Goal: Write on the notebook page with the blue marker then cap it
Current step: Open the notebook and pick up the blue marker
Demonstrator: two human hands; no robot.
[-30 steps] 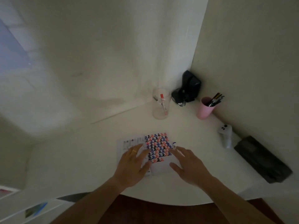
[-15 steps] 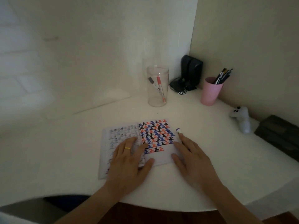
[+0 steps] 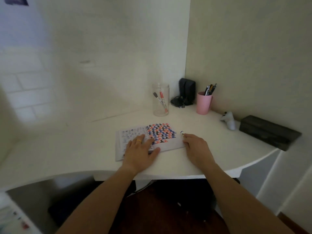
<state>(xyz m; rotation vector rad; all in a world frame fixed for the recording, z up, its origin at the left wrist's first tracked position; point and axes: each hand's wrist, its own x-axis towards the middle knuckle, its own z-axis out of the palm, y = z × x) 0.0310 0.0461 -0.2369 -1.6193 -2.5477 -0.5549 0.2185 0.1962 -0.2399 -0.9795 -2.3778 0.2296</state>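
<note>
I see the left hand [image 3: 141, 152] lying flat, fingers spread, palm down on the open notebook [image 3: 148, 141], pinning its left page and the lower edge of the right one; a ring shows on one finger. The right hand [image 3: 195, 146] rests just beside the notebook's right edge on the white desk [image 3: 67, 149], fingers curled over the blue marker [image 3: 182, 133], whose tip pokes out past the fingertips. Whether it actually grips the marker, I cannot tell. Both forearms reach straight forward.
</note>
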